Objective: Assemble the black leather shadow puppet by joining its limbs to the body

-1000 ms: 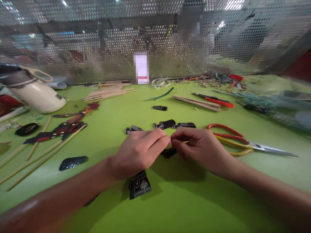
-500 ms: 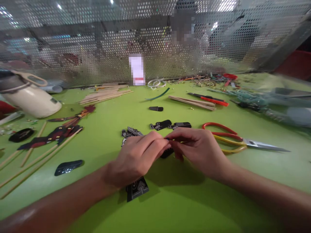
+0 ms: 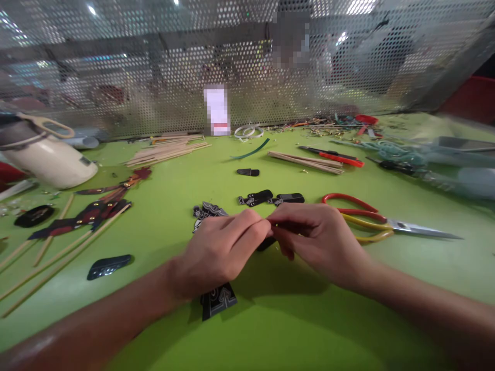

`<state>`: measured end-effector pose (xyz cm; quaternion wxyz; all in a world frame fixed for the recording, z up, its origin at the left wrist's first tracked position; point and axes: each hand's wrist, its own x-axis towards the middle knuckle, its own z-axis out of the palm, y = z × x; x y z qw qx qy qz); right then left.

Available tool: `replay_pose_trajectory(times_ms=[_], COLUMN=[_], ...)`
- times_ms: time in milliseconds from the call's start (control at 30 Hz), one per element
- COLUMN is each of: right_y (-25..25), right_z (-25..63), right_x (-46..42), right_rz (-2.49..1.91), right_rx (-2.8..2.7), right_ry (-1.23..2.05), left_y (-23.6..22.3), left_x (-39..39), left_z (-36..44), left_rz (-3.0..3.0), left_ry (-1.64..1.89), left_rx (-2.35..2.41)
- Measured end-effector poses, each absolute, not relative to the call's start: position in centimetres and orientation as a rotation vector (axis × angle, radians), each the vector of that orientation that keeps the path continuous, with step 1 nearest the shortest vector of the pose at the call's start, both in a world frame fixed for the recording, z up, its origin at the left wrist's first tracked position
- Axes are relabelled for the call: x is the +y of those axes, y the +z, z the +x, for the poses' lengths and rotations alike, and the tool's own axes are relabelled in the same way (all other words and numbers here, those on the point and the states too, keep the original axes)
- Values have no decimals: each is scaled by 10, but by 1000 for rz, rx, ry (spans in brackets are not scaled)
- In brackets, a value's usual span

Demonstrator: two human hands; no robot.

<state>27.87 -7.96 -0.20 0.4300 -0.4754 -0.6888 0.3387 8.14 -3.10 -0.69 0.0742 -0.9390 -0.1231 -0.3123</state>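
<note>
My left hand is closed, its fingers bent round a small black piece of which only the lower edge shows. Against its fingertips my right hand pinches thumb and forefinger together; whatever lies between them is hidden. Under and behind the left hand are black cut-out pieces with white line patterns, one a curly figure, another a flared panel. Just beyond the hands lie two joined-looking black patterned pieces, one on the left and one on the right. A ribbed black piece lies farther off.
Scissors with red and yellow handles lie right of my right hand. Behind are thin wooden sticks and a red-black cutter. A jointed dark figure on sticks and a cream flask are left. A perforated metal screen stands behind.
The fingertips of both hands have shifted slightly and drawn closer together, covering more of the small black piece. Everything on the table stays in place.
</note>
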Motion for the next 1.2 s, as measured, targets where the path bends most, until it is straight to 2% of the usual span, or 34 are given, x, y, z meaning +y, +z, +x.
replay_pose_trajectory(times_ms=[200, 533, 700, 1067, 1200], right_y=[-2, -11, -13, -10, -14], right_z=[279, 282, 284, 286, 286], right_x=[-78, -72, -71, -72, -71], right_rz=[-1162, -1240, -1251, -1175, -1187], right_rx=[-1741, -1620, -1595, -1654, -1581], right_ry=[829, 1024, 1114, 994, 1067], left_y=[-12, -15, -15, -17, -17], left_x=[-31, -21, -19, -20, -19], left_z=[82, 84, 83, 81, 81], left_rz=[-2888, -3121, -3102, -3226, -3254], left_ry=[-1005, -1423, -1390, -1280, -1273], left_rx=[-423, -628, -594, -602, -626])
